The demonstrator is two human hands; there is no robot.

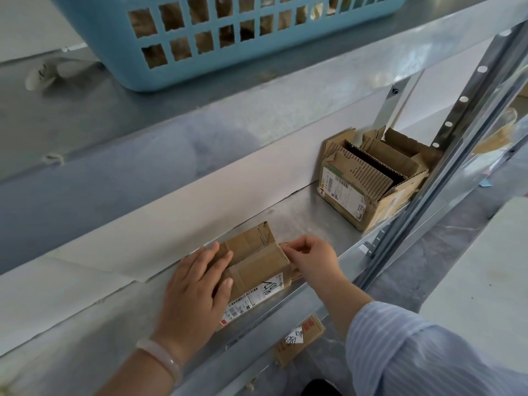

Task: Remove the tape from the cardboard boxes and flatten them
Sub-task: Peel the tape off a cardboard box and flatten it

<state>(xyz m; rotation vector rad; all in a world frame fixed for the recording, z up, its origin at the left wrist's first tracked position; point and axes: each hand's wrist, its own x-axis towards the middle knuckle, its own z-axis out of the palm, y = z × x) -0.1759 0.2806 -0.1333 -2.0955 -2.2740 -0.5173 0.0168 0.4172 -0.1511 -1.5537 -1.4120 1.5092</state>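
Bare shelf [297, 221] lies between small box [257, 261] and open box [371, 178], under the upper shelf [200, 115].

Brown boxes [254, 264]; blue basket [228, 38]; blue-striped sleeve [414, 352].
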